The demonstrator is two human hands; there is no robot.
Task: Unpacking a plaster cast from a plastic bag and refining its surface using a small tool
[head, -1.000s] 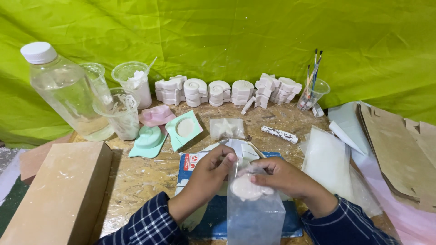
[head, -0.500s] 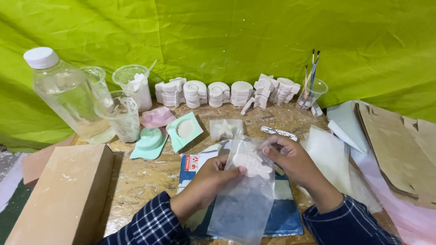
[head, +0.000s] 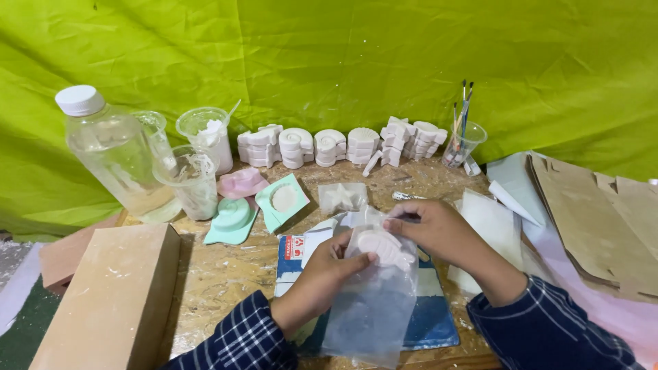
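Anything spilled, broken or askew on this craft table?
White powdery residue is smeared over the wooden table and the brown block. One white cast leans askew against the back row. Nothing looks broken.

Head cam, one view: looks down-forward, close over table, facing green backdrop.

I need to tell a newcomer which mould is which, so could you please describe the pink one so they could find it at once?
Start at the big clear bottle with the white cap at the table's left. To its right stands a plastic cup, and beside that cup lies the pink mould. It is the only pink one; the two moulds next to it are mint green.
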